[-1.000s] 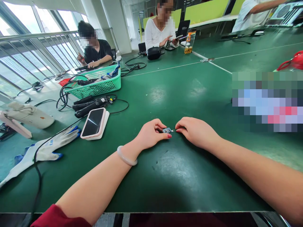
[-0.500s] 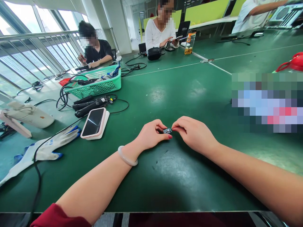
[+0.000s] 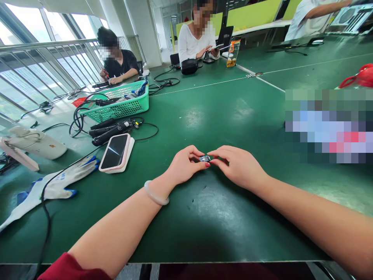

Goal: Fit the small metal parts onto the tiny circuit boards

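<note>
A small dark circuit board [image 3: 204, 158] with pale markings is held just above the green table [image 3: 175, 225]. My left hand [image 3: 185, 165], with a pale bangle at the wrist, is closed and pinches the board from its left side between thumb and fingers. From the other side my right hand [image 3: 240, 165] has its thumb and index finger on the board's right edge, closed around it. The fingertips of both hands nearly meet there. What lies under the board is hidden.
Left of my hands lie a phone [image 3: 115, 153], a white-blue glove [image 3: 61, 179] and black cabled tools [image 3: 112, 130]. Behind them stands a green basket [image 3: 122, 107] holding cables. A white bottle-like object [image 3: 46, 144] lies far left. Several people sit beyond.
My right hand's thumb and index finger have spread a little and now sit at the board's right edge. The board has shifted slightly left and up with my left hand.
</note>
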Demonstrator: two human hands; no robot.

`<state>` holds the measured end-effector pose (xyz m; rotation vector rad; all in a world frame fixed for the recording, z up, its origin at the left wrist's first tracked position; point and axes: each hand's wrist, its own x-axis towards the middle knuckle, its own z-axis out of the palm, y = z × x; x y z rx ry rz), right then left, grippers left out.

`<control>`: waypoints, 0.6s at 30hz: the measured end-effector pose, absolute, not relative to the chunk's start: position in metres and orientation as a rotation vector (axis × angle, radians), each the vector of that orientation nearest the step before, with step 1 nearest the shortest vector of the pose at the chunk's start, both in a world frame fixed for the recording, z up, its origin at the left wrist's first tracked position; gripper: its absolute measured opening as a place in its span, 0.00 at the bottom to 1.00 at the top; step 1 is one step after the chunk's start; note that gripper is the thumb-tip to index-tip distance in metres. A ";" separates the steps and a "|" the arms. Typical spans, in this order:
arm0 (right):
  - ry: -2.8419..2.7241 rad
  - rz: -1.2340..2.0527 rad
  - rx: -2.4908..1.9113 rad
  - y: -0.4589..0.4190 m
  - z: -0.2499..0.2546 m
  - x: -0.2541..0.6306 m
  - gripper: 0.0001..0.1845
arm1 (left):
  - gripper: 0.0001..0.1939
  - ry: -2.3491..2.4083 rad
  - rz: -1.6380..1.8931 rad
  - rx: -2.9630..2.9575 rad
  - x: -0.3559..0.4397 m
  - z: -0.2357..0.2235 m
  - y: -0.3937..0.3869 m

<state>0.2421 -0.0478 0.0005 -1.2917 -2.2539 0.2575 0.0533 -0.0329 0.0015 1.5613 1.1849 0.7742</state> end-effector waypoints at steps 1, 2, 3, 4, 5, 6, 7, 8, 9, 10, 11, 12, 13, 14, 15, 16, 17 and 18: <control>-2.254 0.263 -1.291 -0.048 0.001 0.242 0.12 | 0.15 1.177 0.786 1.550 0.053 0.002 -0.033; -2.251 0.262 -1.291 -0.048 0.001 0.242 0.11 | 0.14 1.167 0.795 1.536 0.054 0.002 -0.033; -2.244 0.256 -1.294 -0.048 0.001 0.242 0.10 | 0.14 1.153 0.802 1.514 0.054 0.003 -0.033; -2.236 0.246 -1.298 -0.049 0.001 0.241 0.10 | 0.14 1.137 0.809 1.481 0.054 0.004 -0.033; -2.228 0.234 -1.303 -0.049 0.001 0.241 0.10 | 0.14 1.119 0.818 1.439 0.055 0.005 -0.033; -2.222 0.222 -1.307 -0.050 0.001 0.240 0.10 | 0.15 1.098 0.826 1.391 0.055 0.006 -0.034; -2.219 0.211 -1.307 -0.050 0.001 0.240 0.10 | 0.15 1.073 0.830 1.341 0.055 0.006 -0.034; -2.221 0.200 -1.304 -0.051 0.000 0.239 0.11 | 0.15 1.043 0.832 1.291 0.056 0.007 -0.034; -2.224 0.187 -1.302 -0.051 0.000 0.238 0.11 | 0.15 1.011 0.830 1.244 0.056 0.007 -0.035; -2.232 0.177 -1.300 -0.051 -0.001 0.237 0.11 | 0.15 0.978 0.823 1.201 0.056 0.007 -0.035; -2.245 0.176 -1.297 -0.050 -0.002 0.236 0.11 | 0.16 0.949 0.813 1.163 0.056 0.006 -0.035; -2.257 0.190 -1.294 -0.050 -0.002 0.235 0.11 | 0.16 0.928 0.803 1.136 0.056 0.005 -0.035; -2.268 0.219 -1.291 -0.049 -0.003 0.234 0.11 | 0.15 0.920 0.796 1.124 0.056 0.004 -0.034; -2.274 0.253 -1.287 -0.049 -0.003 0.234 0.11 | 0.15 0.925 0.794 1.131 0.055 0.004 -0.034; -2.276 0.287 -1.284 -0.048 -0.003 0.234 0.11 | 0.14 0.946 0.797 1.165 0.053 0.004 -0.032; -2.272 0.314 -1.284 -0.048 -0.003 0.234 0.11 | 0.13 0.991 0.808 1.234 0.051 0.005 -0.031; -2.262 0.332 -1.289 -0.047 -0.002 0.235 0.12 | 0.12 1.066 0.821 1.342 0.047 0.006 -0.028; -2.249 0.345 -1.298 -0.047 -0.002 0.236 0.12 | 0.11 1.174 0.833 1.482 0.041 0.008 -0.026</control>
